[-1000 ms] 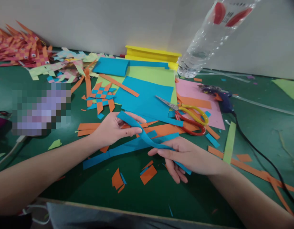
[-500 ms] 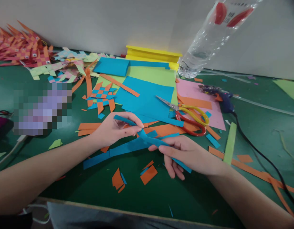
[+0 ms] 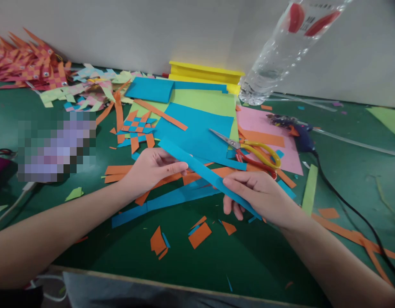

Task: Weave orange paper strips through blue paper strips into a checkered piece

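"Blue strip (image 3: 207, 173) between your hands: where is it, and how is it held?"

"It's raised over the near middle of the table (image 3: 120, 256), slanting from far left to near right. My left hand (image 3: 155, 169) pinches it towards its far end; my right hand (image 3: 260, 192) grips the nearer end, thumb on top, fingers beneath."

"Why two hands?"

"Paper this thin would sag or twist, I'd judge. Held at two places, it runs straight."

"And your other fingers?"

"Some on my right curl loosely below the strip. Some on my left are hidden behind it, so I can't tell what they do."

"What about the scissors (image 3: 237, 145)?"

"Just beyond my right hand, blade tips over the blue sheet (image 3: 200, 137), handles rightward, probably for easy reach. The glue gun (image 3: 302, 137) lies farther right, by the pink paper (image 3: 292, 156), perhaps so its nozzle keeps clear of my fingers."
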{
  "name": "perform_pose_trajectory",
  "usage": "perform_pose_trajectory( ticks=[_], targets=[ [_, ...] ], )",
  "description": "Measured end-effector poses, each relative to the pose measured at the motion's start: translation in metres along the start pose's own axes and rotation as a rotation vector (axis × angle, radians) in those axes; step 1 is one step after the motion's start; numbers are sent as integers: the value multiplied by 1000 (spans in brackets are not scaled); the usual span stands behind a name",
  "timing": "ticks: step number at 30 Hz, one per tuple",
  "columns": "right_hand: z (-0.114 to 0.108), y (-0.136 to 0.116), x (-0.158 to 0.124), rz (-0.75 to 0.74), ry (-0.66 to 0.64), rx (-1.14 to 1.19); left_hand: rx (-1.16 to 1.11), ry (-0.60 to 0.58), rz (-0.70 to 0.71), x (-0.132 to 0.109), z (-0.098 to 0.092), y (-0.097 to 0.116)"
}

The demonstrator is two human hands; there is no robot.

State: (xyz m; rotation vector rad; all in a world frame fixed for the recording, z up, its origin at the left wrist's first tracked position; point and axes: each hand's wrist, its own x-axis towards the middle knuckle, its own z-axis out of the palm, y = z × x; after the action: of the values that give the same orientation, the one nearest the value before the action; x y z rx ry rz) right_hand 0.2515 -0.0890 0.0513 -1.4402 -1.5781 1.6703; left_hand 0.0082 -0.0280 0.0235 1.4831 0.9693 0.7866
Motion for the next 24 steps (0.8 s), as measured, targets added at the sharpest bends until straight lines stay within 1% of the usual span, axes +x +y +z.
perform_pose_trajectory(
  ticks=[3,7,9,10,12,14,17,18,21,24],
  targets=[
    [-2,0,0,-19,35,-62,17,6,-11,1,1,2],
    [-1,1,0,-31,58,-200,61,26,-13,0,1,5],
    [1,3,-1,-62,64,-295,79,16,-12,0,0,5],
    [1,3,-1,-98,90,-358,86,13,-11,0,0,4],
    [1,5,-3,-203,204,-508,94,5,-15,0,-1,3],
    [-2,6,-4,-300,385,-637,77,5,-23,0,-1,1],
    [-14,9,-3,-360,668,-744,55,7,-30,0,-1,0],
    [-19,11,-1,-369,739,-811,55,9,-29,0,-1,-1],
    [-37,20,7,-345,836,-1014,90,4,-19,0,-2,-2],
    [-50,32,15,-302,850,-1175,150,9,-12,-1,-3,-3]
  ],
)
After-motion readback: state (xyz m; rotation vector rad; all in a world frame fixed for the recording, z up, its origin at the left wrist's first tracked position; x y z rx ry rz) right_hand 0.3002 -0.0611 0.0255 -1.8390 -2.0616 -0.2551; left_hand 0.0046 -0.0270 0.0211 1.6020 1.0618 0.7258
